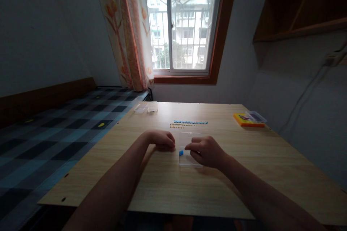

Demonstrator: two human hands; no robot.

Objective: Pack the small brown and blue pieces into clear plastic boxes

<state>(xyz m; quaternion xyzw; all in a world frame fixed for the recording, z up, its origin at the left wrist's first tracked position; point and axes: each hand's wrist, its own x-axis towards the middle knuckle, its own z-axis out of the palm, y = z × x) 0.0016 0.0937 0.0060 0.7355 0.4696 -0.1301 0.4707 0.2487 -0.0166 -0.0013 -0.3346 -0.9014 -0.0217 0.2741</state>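
Note:
A clear plastic box (191,165) lies open on the table in front of me, with a small cluster of blue pieces (181,153) at its left side. Over the box's right part is my right hand (207,151), its index finger stretched toward the blue pieces and the thumb apart below; I see nothing held. My left hand (163,139) rests on the table just left of the box, fingers curled down, so whatever may be inside is hidden. Beyond the hands, tiny blue pieces (189,122) stand in a row, with shorter rows of yellowish pieces (179,125) nearer.
The wooden table (151,191) carries two clear containers (141,108) at its far left. At the far right, a yellow-orange box (248,120) has a clear lid (255,116) on it. A checkered bed (67,137) adjoins the left side; a wall shelf (298,25) hangs at right.

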